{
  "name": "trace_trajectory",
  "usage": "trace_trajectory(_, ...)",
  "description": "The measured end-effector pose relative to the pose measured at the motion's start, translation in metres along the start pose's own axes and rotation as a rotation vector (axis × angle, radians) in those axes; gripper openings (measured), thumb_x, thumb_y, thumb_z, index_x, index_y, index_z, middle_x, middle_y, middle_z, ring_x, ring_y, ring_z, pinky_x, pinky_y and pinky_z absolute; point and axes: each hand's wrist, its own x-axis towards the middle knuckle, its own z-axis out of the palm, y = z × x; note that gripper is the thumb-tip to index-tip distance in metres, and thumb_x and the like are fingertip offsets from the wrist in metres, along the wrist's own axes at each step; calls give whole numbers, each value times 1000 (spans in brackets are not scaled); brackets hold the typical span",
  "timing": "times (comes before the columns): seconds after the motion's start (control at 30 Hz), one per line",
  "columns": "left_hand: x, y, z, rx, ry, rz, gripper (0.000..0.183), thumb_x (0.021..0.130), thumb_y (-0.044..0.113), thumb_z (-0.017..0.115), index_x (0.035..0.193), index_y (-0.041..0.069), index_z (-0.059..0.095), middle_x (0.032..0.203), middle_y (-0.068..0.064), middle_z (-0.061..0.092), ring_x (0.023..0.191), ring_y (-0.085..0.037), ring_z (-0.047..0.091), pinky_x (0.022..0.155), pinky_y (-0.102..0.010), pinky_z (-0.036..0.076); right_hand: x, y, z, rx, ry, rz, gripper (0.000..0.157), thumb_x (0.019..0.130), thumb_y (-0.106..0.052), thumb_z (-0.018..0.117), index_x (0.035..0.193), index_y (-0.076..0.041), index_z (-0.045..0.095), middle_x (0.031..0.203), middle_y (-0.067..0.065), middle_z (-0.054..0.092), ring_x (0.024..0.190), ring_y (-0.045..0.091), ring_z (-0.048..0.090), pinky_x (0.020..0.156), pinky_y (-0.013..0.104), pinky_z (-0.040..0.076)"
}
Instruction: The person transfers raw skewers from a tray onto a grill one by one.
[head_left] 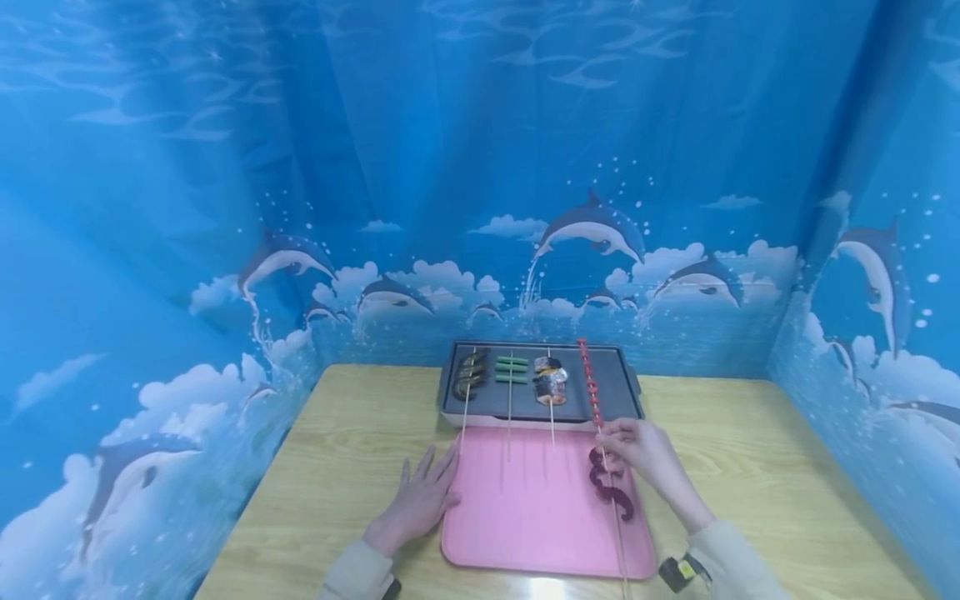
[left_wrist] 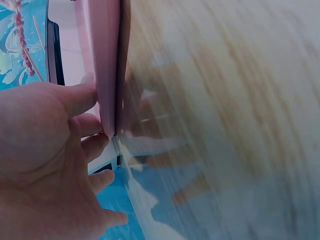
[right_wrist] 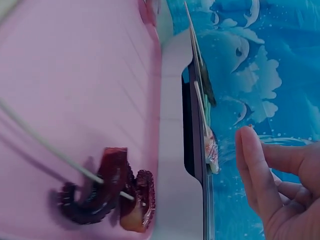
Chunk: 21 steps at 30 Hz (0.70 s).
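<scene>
My right hand (head_left: 637,450) pinches the stick of a skewer threaded with small red pieces (head_left: 590,383), whose far end extends over the dark grill pan (head_left: 615,392). Beneath that hand, a skewer of dark red octopus tentacle (head_left: 617,498) lies on the right side of the pink tray (head_left: 540,533). In the right wrist view the fingertips meet, but the stick between them is hidden. My left hand (head_left: 420,500) rests against the tray's left rim with fingers spread; the left wrist view shows its thumb (left_wrist: 82,97) touching the rim.
On the pan lie a skewer of dark grey curled pieces (head_left: 471,373), one of green pods (head_left: 512,378) and one of patterned chunks (head_left: 551,385). Their sticks jut over the tray's far edge. A dolphin-print curtain (head_left: 480,208) surrounds the wooden table (head_left: 375,408).
</scene>
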Motion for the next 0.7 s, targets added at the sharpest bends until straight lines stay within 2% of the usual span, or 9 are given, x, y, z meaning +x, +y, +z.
trace_trajectory(0.13,0,0,0,0,11,7,58,95,32,45,143,4,29,152,-10,22,137,-42,13,102,-71,9,18,-4,5,-28,15,25,22,84,-16,66,95,3,65,73,13,69,55,17,65,58,38,57)
trace_trajectory(0.23,0,-1,1,4,21,13,58,95,31,45,143,3,29,151,-10,22,137,-42,14,102,-71,9,30,-2,12,-7,11,52,21,84,-14,66,94,5,66,74,17,68,55,17,65,58,38,57)
trace_trajectory(0.33,0,-1,1,2,20,13,58,95,32,45,143,4,28,151,-10,22,137,-42,14,102,-71,9,40,2,17,1,14,75,19,83,-13,67,92,4,66,72,14,69,54,16,64,58,37,57)
trace_trajectory(0.47,1,-1,1,-1,11,11,58,95,33,45,143,5,28,152,-9,21,137,-42,14,102,-71,9,48,6,22,-4,14,107,19,83,-14,67,92,3,66,68,9,68,53,16,65,58,37,57)
trace_trajectory(0.7,0,-3,3,-7,19,19,58,95,33,44,143,4,28,152,-9,22,137,-42,15,102,-71,10,52,10,29,-4,12,149,17,83,-12,66,91,3,66,66,8,67,53,16,64,57,34,57)
